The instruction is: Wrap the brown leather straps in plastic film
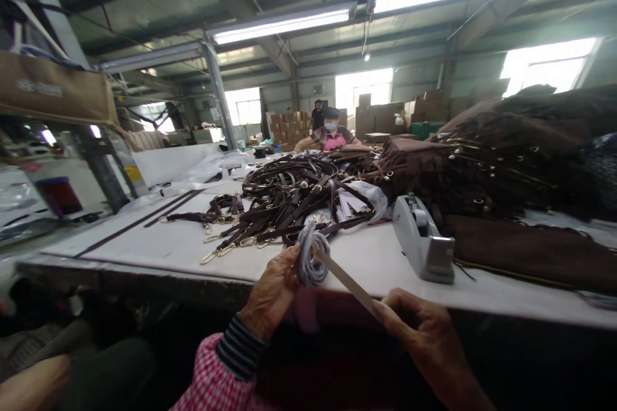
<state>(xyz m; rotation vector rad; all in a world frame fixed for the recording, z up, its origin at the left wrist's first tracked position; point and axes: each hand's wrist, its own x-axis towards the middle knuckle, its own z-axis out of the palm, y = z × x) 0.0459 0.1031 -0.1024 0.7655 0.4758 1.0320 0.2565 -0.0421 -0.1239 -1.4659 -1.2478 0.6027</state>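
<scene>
My left hand [274, 289] is closed on a coiled grey bundle [312, 257], held upright just over the table's front edge. A pale, flat strip [351, 286] stretches from the bundle down to my right hand [419, 327], which pinches its far end between thumb and fingers. Behind the bundle, a heap of dark brown straps [284, 196] with gold-coloured metal clips lies on the white table [173, 241]. A grey tape dispenser [424, 241] stands on the table to the right, beyond my right hand.
Brown bags [520, 167] with metal rings are piled high at the right. Clear plastic [373, 199] lies by the straps. Across the table is a person in a cap and mask [331, 131]; another stands behind. At the lower left, someone's arm [36, 382] shows.
</scene>
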